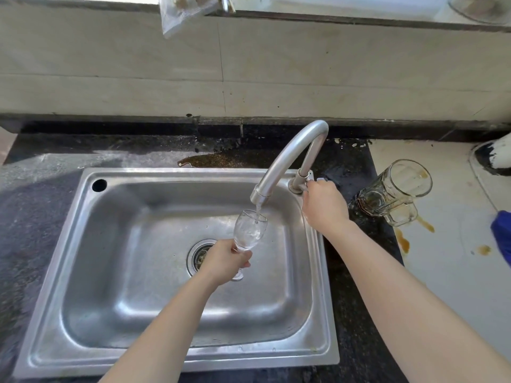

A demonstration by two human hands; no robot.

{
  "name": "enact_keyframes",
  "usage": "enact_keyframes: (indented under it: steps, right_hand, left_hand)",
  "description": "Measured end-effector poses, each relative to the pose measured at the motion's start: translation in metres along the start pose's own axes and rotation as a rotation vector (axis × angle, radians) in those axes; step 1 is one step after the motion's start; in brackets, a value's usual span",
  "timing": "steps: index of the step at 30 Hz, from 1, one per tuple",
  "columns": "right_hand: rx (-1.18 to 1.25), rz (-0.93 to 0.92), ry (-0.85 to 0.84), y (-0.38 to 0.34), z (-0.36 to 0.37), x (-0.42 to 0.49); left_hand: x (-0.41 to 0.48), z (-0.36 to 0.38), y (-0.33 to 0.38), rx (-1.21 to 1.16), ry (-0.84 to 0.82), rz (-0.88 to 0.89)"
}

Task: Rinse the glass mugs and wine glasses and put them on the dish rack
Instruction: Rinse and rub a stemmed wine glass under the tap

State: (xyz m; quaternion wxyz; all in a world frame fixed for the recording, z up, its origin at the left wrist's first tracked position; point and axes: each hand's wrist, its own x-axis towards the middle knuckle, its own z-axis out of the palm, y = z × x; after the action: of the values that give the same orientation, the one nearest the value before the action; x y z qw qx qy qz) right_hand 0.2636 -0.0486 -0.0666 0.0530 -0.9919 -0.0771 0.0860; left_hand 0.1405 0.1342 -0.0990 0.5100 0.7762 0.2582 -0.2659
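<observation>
— So, how far along is it judged?
— Early. Over the steel sink (91, 272), towards its right edge, a clear wine glass (250, 230) is held by the stem in the left hand (225, 261) and filled from the curved matte tap (287, 156).
— And the right hand (325, 205)?
— Curled round the lever (323, 179) at the sink's far right corner. Beyond it a thick, faceted glass mug (392, 192), brown-stained, is left unrinsed; no rack is seen.

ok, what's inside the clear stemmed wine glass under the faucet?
Water, running in from the curved steel faucet. The stem of the clear wine glass is hidden by the left hand.
</observation>
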Motion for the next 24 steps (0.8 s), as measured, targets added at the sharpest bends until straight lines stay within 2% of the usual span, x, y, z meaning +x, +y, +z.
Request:
enact_keyframes:
  steps: [11, 14, 15, 17, 19, 20, 21, 22, 24]
  right_hand:
    - [0.275, 0.126, -0.153, 0.013, -0.007, 0.019]
    - [0.243, 0.139, -0.172, 0.012, -0.009, 0.019]
    - [0.169, 0.116, -0.143, 0.011, -0.011, 0.014]
    - [0.017, 0.012, 0.083, 0.007, -0.012, -0.003]
    - [0.032, -0.155, 0.306, -0.001, -0.004, -0.029]
    - [0.083, -0.25, 0.343, -0.007, 0.002, -0.043]
    - [0.131, -0.354, 0.311, -0.013, 0.009, -0.056]
    - [0.166, -0.447, 0.208, -0.021, 0.016, -0.066]
    - [0.132, -0.541, -0.092, -0.033, 0.024, -0.08]
  left_hand:
    - [0.0, -0.001, -0.004, 0.026, 0.0, -0.042]
    - [-0.004, -0.005, -0.006, 0.044, 0.024, -0.057]
    - [-0.006, -0.006, -0.004, 0.054, 0.03, -0.061]
    - [-0.011, -0.01, 0.0, 0.097, 0.04, -0.066]
    - [-0.016, -0.015, 0.006, 0.189, 0.04, -0.081]
    - [-0.019, -0.017, 0.01, 0.252, 0.032, -0.09]
    - [-0.022, -0.018, 0.015, 0.32, 0.018, -0.097]
    - [-0.025, -0.019, 0.021, 0.381, -0.003, -0.099]
    - [-0.033, -0.018, 0.034, 0.462, -0.054, -0.084]
